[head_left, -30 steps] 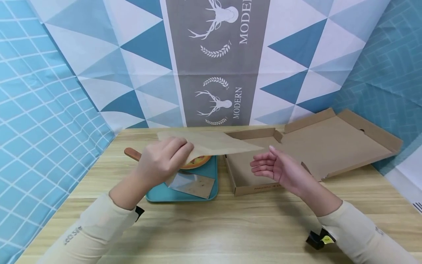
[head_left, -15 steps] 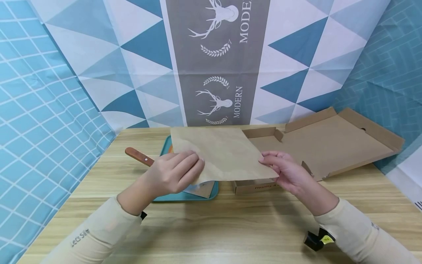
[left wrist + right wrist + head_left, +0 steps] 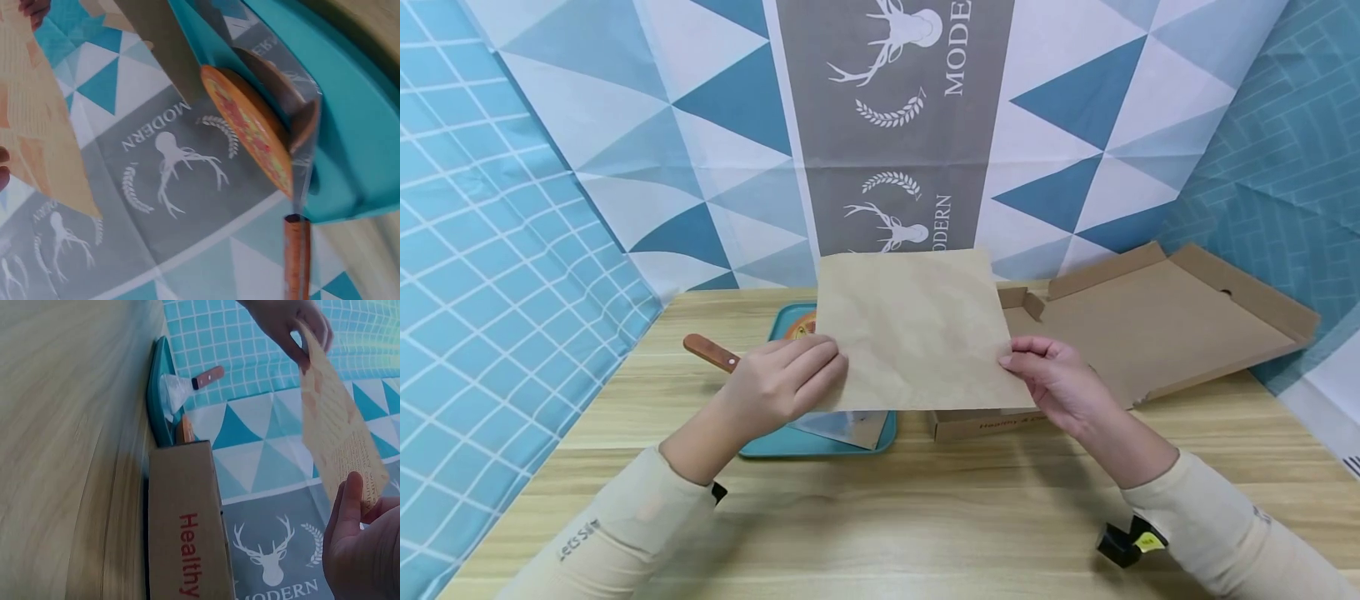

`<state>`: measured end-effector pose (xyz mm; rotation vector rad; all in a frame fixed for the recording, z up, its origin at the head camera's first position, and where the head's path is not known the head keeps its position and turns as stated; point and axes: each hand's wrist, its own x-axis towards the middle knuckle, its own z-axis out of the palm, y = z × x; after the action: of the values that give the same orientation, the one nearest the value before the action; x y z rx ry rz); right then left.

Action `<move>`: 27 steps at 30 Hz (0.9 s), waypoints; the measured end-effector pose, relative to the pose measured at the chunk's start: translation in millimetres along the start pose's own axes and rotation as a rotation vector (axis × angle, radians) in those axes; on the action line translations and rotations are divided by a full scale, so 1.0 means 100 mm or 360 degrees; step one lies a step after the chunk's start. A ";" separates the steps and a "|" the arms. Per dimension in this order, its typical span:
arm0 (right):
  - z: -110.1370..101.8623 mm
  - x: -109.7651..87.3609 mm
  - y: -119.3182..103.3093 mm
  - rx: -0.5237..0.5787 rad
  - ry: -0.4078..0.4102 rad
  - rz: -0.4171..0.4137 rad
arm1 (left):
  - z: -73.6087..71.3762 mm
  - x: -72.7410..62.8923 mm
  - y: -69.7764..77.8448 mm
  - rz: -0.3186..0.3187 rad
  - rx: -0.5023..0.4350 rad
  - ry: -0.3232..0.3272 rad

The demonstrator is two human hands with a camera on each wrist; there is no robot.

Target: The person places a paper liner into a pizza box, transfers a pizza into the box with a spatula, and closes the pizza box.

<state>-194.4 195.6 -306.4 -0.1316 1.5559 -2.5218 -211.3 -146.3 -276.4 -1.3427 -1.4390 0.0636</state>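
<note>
Both hands hold a square sheet of brown greaseproof paper (image 3: 917, 329) spread between them, above the table. My left hand (image 3: 782, 379) grips its left edge, fingers curled over it. At the opposite edge my right hand (image 3: 1060, 387) pinches it near the lower corner between thumb and fingers. Newspaper-like print shows on the paper's other face in the right wrist view. Behind and below the left hand, a small pizza (image 3: 247, 122) lies on a teal tray (image 3: 362, 144), partly covered by the paper in the head view. A pizza server (image 3: 297, 256) with wooden handle and shiny blade lies there too.
An unfolded cardboard pizza box (image 3: 1150, 333) stands right of the tray, its lid spread to the right. Red lettering marks its front wall (image 3: 187, 531). A patterned cloth (image 3: 895, 125) hangs behind the wooden table (image 3: 887, 517).
The right hand, earlier apart from the paper, has taken its right edge. The sheet has shifted right, been stretched flat and tilted up to face the head camera.
</note>
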 end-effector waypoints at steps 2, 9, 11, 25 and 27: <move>-0.01 0.01 0.00 -0.0001 0.0005 -0.0015 | 0.00 -0.04 -0.01 -0.0014 -0.0011 -0.0019; -0.08 0.04 -0.01 -0.0077 0.0067 -0.0067 | 0.03 -0.16 -0.01 -0.0341 -0.0004 -0.0065; -0.11 0.05 -0.03 -0.0098 0.0094 -0.0076 | 0.04 -0.21 -0.02 -0.0636 -0.0080 -0.0130; -0.15 0.04 -0.03 -0.0245 0.0114 -0.0030 | 0.24 -0.15 -0.13 -0.2974 -0.2456 -0.0374; -0.15 0.04 -0.02 -0.0243 0.0102 -0.0029 | 0.27 -0.14 -0.11 -0.3001 -0.2490 -0.0327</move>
<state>-200.6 209.2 -311.3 -0.0859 1.7795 -2.4419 -240.9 -144.2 -288.4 -0.2849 -2.4073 -2.5400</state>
